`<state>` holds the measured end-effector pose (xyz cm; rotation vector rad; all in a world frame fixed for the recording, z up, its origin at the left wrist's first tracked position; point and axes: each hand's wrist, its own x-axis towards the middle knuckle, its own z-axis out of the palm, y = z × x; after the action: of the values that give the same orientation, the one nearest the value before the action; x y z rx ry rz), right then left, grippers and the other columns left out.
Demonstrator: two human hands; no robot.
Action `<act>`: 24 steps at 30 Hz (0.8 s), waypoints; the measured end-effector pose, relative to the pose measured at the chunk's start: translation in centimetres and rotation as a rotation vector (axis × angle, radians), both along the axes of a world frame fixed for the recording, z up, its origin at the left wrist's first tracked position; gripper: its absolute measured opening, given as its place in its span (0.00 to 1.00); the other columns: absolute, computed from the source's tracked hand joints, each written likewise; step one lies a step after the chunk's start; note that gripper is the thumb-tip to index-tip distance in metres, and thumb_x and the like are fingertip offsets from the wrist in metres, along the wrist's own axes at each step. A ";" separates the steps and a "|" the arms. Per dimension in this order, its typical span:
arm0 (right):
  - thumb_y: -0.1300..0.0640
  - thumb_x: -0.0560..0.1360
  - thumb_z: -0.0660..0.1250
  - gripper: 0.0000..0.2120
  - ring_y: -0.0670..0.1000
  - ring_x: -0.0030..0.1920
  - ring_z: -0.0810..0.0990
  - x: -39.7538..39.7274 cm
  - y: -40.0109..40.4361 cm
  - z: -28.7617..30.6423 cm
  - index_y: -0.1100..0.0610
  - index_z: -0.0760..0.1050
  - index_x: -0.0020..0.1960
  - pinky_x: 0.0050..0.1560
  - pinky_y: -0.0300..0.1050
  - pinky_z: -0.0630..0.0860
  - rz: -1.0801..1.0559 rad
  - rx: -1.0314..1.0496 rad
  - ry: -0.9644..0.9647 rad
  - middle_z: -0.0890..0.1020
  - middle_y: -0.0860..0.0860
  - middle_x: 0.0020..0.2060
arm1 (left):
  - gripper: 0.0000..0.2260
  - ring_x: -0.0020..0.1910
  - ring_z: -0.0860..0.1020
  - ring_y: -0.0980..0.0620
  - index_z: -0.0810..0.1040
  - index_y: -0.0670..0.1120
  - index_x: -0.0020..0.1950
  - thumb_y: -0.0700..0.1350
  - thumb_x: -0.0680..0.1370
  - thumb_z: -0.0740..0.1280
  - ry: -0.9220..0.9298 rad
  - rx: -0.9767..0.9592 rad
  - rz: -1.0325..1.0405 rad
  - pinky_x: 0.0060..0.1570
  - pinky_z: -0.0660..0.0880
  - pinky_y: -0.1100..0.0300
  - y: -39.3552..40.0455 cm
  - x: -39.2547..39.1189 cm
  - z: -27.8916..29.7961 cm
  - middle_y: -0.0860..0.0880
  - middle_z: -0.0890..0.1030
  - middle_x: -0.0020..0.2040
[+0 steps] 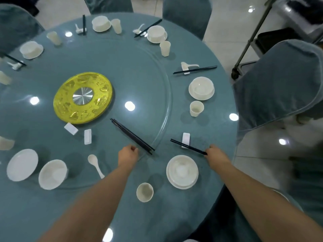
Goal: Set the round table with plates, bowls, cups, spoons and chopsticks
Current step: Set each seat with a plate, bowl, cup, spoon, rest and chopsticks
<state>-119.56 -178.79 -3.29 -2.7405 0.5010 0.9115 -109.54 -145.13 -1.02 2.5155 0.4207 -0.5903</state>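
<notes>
Our right hand is pinching the near end of a black chopstick pair, which lies across a white rest near the table edge. Just below it sits a bowl on a plate, with a cup closer to us on the left.

Our left hand has its fingers curled, right beside the near end of a chopstick bundle lying on the glass turntable. We honestly can't tell if it's gripping them or just touching.

Left of that arm there's a loose spoon, an empty bowl and a bare plate. Two spare rests sit by the yellow centre disc.

Further round the blue table, the place at right already has its bowl on plate, cup, and chopsticks with spoon on a rest. Three more settings at the far side look the same. Covered chairs ring the table, and a cart stands at top right.
</notes>
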 end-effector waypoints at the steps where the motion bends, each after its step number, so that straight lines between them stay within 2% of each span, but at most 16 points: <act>1: 0.58 0.80 0.60 0.14 0.58 0.60 0.77 0.1 -0.1 -0.4 0.61 0.76 0.62 0.59 0.49 0.75 0.007 -0.007 -0.002 0.73 0.56 0.60 | 0.09 0.54 0.79 0.42 0.81 0.43 0.52 0.45 0.78 0.65 0.008 0.001 0.016 0.54 0.74 0.55 -0.2 0.3 -0.2 0.42 0.83 0.51; 4: 0.58 0.81 0.60 0.13 0.58 0.59 0.77 0.4 -0.5 -1.0 0.61 0.77 0.60 0.57 0.49 0.75 0.016 -0.019 -0.023 0.73 0.56 0.58 | 0.09 0.53 0.80 0.42 0.82 0.43 0.50 0.47 0.79 0.65 0.028 -0.018 0.061 0.53 0.74 0.56 -1.1 0.9 -0.6 0.42 0.84 0.47; 7: 0.55 0.81 0.59 0.12 0.57 0.56 0.75 0.6 -0.9 -1.6 0.61 0.77 0.58 0.55 0.49 0.75 0.037 -0.014 -0.067 0.73 0.56 0.56 | 0.09 0.43 0.84 0.47 0.79 0.47 0.42 0.49 0.79 0.65 0.043 -0.137 0.208 0.50 0.79 0.55 -2.2 1.5 -1.0 0.46 0.84 0.35; 11: 0.55 0.81 0.61 0.10 0.56 0.54 0.75 0.6 -1.4 -2.0 0.59 0.75 0.57 0.53 0.51 0.76 0.039 -0.011 -0.098 0.72 0.55 0.54 | 0.14 0.25 0.81 0.52 0.80 0.43 0.41 0.50 0.80 0.63 0.056 -0.212 0.373 0.36 0.79 0.62 -3.0 2.4 -1.6 0.48 0.81 0.26; 13: 0.56 0.80 0.62 0.10 0.57 0.54 0.75 0.5 -1.3 -2.1 0.58 0.74 0.59 0.52 0.52 0.76 0.044 -0.015 -0.108 0.71 0.55 0.54 | 0.15 0.20 0.79 0.52 0.80 0.41 0.40 0.49 0.80 0.63 0.048 -0.231 0.449 0.22 0.73 0.67 -3.1 2.7 -1.7 0.47 0.80 0.24; 14: 0.58 0.79 0.63 0.10 0.57 0.54 0.75 0.5 -1.3 -2.1 0.57 0.73 0.60 0.52 0.52 0.77 0.047 -0.020 -0.108 0.71 0.55 0.54 | 0.16 0.18 0.78 0.53 0.80 0.40 0.40 0.49 0.80 0.63 0.042 -0.229 0.464 0.19 0.70 0.67 -3.1 2.9 -1.6 0.47 0.80 0.24; 15: 0.59 0.78 0.64 0.12 0.56 0.53 0.75 0.6 -1.2 -2.1 0.56 0.73 0.61 0.51 0.51 0.77 0.057 -0.031 -0.108 0.71 0.55 0.54 | 0.16 0.18 0.77 0.53 0.80 0.40 0.39 0.50 0.80 0.63 0.044 -0.217 0.463 0.19 0.70 0.66 -3.0 3.1 -1.6 0.47 0.80 0.24; 17: 0.61 0.77 0.65 0.14 0.56 0.51 0.76 0.6 -1.1 -2.1 0.56 0.72 0.62 0.50 0.50 0.77 0.078 -0.051 -0.103 0.72 0.54 0.54 | 0.17 0.19 0.78 0.54 0.80 0.42 0.38 0.51 0.80 0.62 0.053 -0.185 0.435 0.27 0.73 0.64 -2.8 3.1 -1.7 0.49 0.79 0.22; 19: 0.60 0.77 0.65 0.15 0.55 0.51 0.76 0.7 -0.7 -1.9 0.55 0.71 0.63 0.49 0.50 0.78 0.091 -0.059 -0.103 0.72 0.54 0.54 | 0.18 0.23 0.78 0.56 0.78 0.45 0.35 0.52 0.80 0.61 0.050 -0.160 0.413 0.34 0.75 0.64 -2.3 2.8 -1.5 0.50 0.78 0.21; 20: 0.60 0.78 0.65 0.15 0.55 0.51 0.76 0.7 -0.4 -1.7 0.55 0.71 0.63 0.49 0.49 0.78 0.096 -0.058 -0.104 0.71 0.54 0.55 | 0.18 0.25 0.78 0.57 0.77 0.45 0.33 0.52 0.80 0.61 0.043 -0.154 0.403 0.34 0.73 0.65 -1.9 2.6 -1.3 0.50 0.78 0.20; 24: 0.56 0.79 0.63 0.15 0.57 0.55 0.75 1.5 1.1 -0.9 0.55 0.69 0.65 0.53 0.51 0.76 0.069 0.034 -0.125 0.71 0.54 0.57 | 0.15 0.38 0.83 0.48 0.75 0.46 0.35 0.51 0.79 0.62 0.034 -0.140 0.390 0.41 0.76 0.61 0.3 2.2 -0.7 0.49 0.79 0.23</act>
<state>-118.05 -177.74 -4.19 -2.7770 0.3672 0.7505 -107.30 -144.80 -1.72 2.2104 0.8283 -0.4890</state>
